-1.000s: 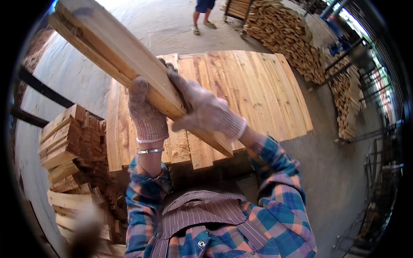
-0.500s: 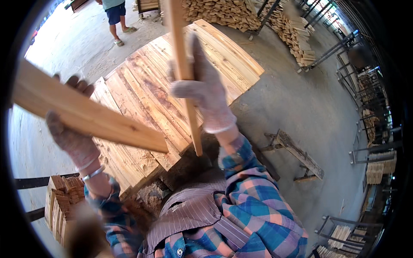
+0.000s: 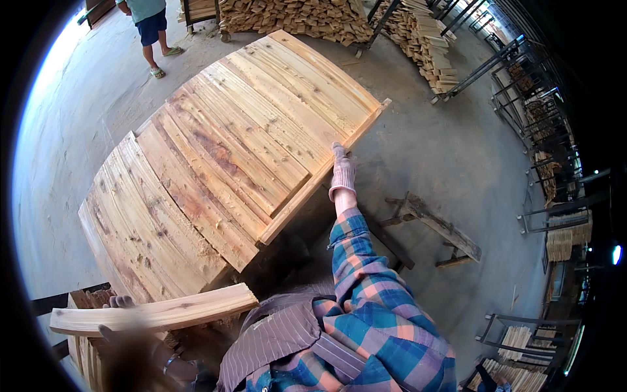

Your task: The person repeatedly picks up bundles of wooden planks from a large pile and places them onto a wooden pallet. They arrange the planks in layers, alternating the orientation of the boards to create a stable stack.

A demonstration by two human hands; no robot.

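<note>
A broad surface of wooden boards (image 3: 215,157) lies side by side in front of me, knotty and dusted with sawdust. My right hand (image 3: 343,175), in a knitted glove, is closed on a narrow wooden strip (image 3: 307,191) that lies along the boards' near right edge. At the lower left, my left hand (image 3: 116,336) grips a slightly curved wooden board (image 3: 163,315), its fingertips showing over the top edge. That board is held low, beside my apron (image 3: 284,333). A dark blur covers part of the left wrist.
A low wooden trestle (image 3: 444,228) stands on the concrete floor at the right. Stacked wood pieces (image 3: 81,353) sit at lower left. Behind the boards are a large wood pile (image 3: 300,19) and a person (image 3: 151,32) standing. Metal racks (image 3: 555,219) line the right side.
Both hands have lowered. The right hand has brought the upright strip down along the boards' edge. The left hand has moved its board down toward me, off the board surface.
</note>
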